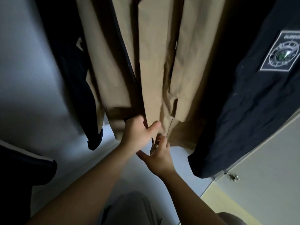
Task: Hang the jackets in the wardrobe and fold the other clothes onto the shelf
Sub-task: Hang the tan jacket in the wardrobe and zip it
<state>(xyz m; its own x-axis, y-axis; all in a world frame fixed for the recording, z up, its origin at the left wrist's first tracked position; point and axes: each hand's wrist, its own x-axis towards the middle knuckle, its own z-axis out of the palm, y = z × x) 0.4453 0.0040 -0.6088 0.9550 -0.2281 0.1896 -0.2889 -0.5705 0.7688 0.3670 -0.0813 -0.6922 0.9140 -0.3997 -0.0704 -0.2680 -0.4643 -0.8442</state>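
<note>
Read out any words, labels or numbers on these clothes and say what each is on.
On the patch of the navy jacket: one line of capitals along its top, blurred and cut off by the frame edge, not readable.
On the tan coat: no text visible.

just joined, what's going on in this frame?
A person works at the hem of the tan jacket, which already hangs in the wardrobe. The left hand grips one front edge. The right hand pinches the bottom of the other edge, perhaps a zip end. A navy jacket with a patch hangs to the right.
</note>
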